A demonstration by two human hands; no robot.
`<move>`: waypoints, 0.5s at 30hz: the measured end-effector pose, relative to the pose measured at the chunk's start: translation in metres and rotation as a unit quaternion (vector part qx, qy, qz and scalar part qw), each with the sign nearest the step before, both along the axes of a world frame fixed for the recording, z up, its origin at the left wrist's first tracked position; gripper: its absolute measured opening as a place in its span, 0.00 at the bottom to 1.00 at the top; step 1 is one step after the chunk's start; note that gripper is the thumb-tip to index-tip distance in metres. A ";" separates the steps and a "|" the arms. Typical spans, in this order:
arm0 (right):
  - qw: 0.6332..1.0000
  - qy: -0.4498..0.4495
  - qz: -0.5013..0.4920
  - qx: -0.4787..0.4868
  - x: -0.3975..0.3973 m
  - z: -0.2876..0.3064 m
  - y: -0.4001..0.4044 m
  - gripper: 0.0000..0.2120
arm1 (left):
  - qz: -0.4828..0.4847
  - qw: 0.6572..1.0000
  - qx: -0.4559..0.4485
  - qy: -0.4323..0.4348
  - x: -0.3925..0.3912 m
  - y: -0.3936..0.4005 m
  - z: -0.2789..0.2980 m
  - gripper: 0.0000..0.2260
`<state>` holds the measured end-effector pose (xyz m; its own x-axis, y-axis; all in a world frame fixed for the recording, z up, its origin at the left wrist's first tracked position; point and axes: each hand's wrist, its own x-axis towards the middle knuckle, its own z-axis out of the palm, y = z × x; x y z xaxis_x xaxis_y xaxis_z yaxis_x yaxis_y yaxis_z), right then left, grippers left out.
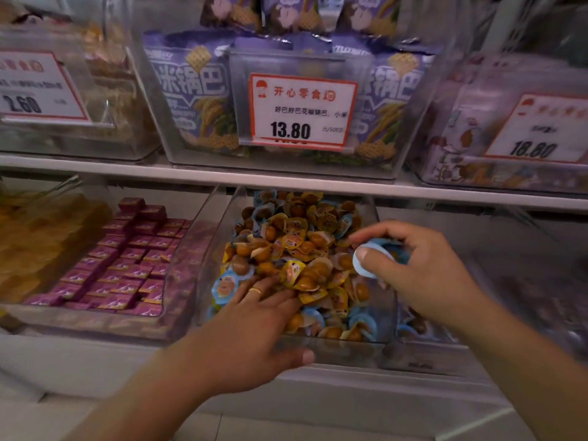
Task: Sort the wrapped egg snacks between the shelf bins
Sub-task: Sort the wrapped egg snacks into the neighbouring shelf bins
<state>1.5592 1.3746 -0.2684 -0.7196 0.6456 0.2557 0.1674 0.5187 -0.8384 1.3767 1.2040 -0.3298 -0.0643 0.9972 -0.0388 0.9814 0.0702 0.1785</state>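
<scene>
Head view: a clear middle bin (386, 313) on the lower shelf holds a heap of wrapped egg snacks (296, 249), mostly yellow-wrapped on top with blue-wrapped ones along the front and left edges.

The left hand (254, 326) reaches into the front of that bin, fingers fairly straight and spread, lying on the snacks. A ring (254, 291) sits on one finger. The thumb stretches along the bin's front wall, outside it. The fingertips sink among the wrappers, so whether any snack is pinched under them is hidden.

The right hand (420, 268) hovers over the bin's right side, fingers curled round a blue snack (369, 262), thumb pressed on its pale blue face. More blue wrapping shows behind the fingers; how many pieces it holds cannot be told.

Right of the middle bin, another clear bin (509, 297) is blurred and partly covered by the right forearm; a few blue and brown snacks show at its near left corner, the rest is unreadable.

Left of the middle bin, a bin of purple boxes (127, 259), and beyond it orange packets (38, 237), cut off by the frame edge.

Above the middle bin, purple bags (197, 100) stand behind a price tag (302, 111) reading 13.80. The tags either side are blurred, and the left one is cut off at the frame edge.
</scene>
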 end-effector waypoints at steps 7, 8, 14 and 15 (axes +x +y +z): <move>0.909 0.070 -0.190 -0.365 0.038 -0.031 0.069 0.13 | -0.017 0.999 0.019 -0.046 0.005 0.018 -0.007 0.38; 0.907 0.049 -0.199 -0.367 0.041 -0.036 0.076 0.14 | -0.021 0.998 0.019 -0.054 0.004 0.021 -0.005 0.34; 0.961 -0.022 -0.236 -0.142 0.040 -0.030 0.084 0.09 | -0.022 0.990 0.053 -0.126 -0.008 0.018 0.015 0.21; 0.969 0.004 -0.221 -0.106 0.037 -0.027 0.077 0.11 | -0.009 0.989 0.087 -0.119 -0.012 0.013 0.020 0.20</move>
<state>1.5958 1.4515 -0.2954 -0.3594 0.9291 0.0876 0.3269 0.2132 -0.9207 1.3643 1.2170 -0.3098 -0.0555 0.9910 0.1218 0.9107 0.0002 0.4131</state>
